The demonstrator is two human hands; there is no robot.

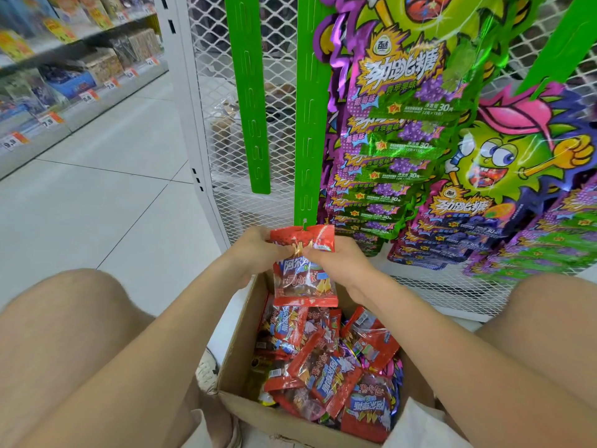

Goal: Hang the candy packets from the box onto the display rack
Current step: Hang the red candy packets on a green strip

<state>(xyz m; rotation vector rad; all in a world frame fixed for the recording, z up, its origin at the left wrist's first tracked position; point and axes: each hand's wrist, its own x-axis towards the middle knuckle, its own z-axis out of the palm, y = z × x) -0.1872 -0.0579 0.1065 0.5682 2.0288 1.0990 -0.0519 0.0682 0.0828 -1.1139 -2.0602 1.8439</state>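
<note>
Mesh rack (277, 92), purple packets (403, 124) hanging right; both hands (258, 250) (339, 263) pinch red packet (303, 279) above box (239, 344).

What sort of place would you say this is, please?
Most likely a shop aisle: price-tagged shelves on the left, candy bags hanging from green strips on a white mesh display rack, and a cardboard box of red candy packets.

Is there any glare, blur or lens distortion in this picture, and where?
Head view: glare glints on the foil hanging packets; the white rack post bows from wide-angle distortion; the shelves at far left look soft; the held red packet is fairly sharp.
</note>
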